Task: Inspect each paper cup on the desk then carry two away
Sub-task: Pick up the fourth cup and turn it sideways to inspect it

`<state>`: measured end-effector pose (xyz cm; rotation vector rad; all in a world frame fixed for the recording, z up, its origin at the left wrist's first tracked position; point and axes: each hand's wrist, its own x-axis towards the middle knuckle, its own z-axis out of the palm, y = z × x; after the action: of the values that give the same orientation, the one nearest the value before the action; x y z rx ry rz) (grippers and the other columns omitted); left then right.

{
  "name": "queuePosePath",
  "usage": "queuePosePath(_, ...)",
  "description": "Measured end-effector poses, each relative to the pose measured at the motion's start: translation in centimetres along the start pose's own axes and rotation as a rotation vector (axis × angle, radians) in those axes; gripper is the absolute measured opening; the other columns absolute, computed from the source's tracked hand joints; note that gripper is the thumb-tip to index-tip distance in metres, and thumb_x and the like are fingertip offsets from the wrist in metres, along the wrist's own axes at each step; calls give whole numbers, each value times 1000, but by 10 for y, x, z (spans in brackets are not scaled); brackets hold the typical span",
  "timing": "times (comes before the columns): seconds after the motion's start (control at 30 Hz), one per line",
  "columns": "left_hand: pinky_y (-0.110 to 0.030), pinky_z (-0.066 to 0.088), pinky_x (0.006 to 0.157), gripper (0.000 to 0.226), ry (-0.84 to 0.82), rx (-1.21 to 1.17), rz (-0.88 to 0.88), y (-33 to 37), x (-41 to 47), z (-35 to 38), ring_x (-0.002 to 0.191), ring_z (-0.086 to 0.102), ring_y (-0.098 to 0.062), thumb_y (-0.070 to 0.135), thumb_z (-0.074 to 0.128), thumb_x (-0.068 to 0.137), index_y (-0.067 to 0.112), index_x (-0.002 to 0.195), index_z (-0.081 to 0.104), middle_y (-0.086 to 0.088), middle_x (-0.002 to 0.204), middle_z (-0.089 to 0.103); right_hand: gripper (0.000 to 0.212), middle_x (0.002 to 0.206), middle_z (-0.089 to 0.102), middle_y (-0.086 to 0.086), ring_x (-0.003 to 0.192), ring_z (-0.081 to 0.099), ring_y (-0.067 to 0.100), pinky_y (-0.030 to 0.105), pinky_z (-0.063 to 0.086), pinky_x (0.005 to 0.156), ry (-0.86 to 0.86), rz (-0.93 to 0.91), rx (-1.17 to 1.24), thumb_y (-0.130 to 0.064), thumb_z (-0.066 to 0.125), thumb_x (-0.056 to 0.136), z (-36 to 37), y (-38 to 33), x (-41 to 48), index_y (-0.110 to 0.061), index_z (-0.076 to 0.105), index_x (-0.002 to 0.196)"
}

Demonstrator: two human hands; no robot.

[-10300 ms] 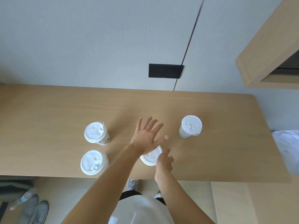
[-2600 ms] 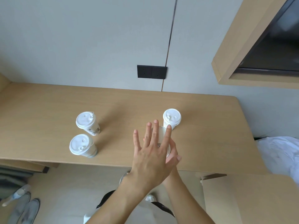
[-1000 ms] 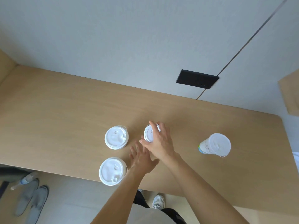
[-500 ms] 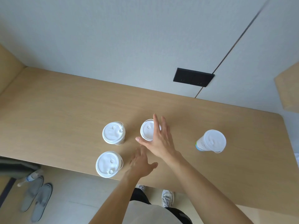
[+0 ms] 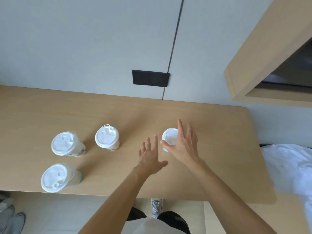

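Observation:
Four white lidded paper cups stand on the wooden desk (image 5: 50, 107). Three are grouped at the left: one at the back left (image 5: 62, 143), one in the middle (image 5: 106, 136) and one near the front edge (image 5: 53, 177). The fourth cup (image 5: 169, 137) stands alone to the right. My right hand (image 5: 184, 146) reaches over it with straight fingers along its right side and the thumb touching the near left of its lid. My left hand (image 5: 150, 157) hovers with spread fingers just left of that cup and holds nothing.
A black socket panel (image 5: 150, 78) sits on the wall behind the desk. A wooden cabinet (image 5: 270, 48) overhangs the upper right. White bedding (image 5: 290, 166) lies past the desk's right end. Slippers (image 5: 11, 222) are on the floor at the lower left.
My right hand left the middle cup and moved right to the lone cup. My left hand followed it rightward. The view swung to the right.

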<state>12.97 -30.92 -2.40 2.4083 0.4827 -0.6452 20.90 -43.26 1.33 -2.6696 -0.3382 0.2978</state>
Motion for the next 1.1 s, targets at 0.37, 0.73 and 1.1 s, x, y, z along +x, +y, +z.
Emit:
queuePosePath(0.37, -58, 9, 126, 118, -29, 222, -113, 31, 12, 14, 157, -14, -44, 56, 65, 92, 26, 159, -27, -17, 169, -26, 100, 165, 29, 7, 152, 28, 28, 41, 40, 114, -189, -23, 207, -45, 75, 88, 7, 21, 1, -21, 18, 166)
queuePosePath(0.73, -58, 5, 126, 108, -68, 268, -89, 6, -57, 55, 157, -18, -42, 59, 60, 93, 23, 163, -15, -15, 168, -30, 90, 158, 34, 3, 143, 36, 28, 40, 49, 99, -198, -66, 117, -43, 70, 88, 16, 24, -75, -24, 25, 163)
queuePosePath(1.1, -57, 7, 127, 70, -62, 179, -133, -13, -77, 48, 159, -3, -38, 22, 38, 103, 29, 164, 3, -12, 173, -6, 105, 170, 17, 6, 157, 16, 27, 42, 33, 119, -294, -5, 201, -69, 64, 89, 14, 31, -90, -25, 9, 167)
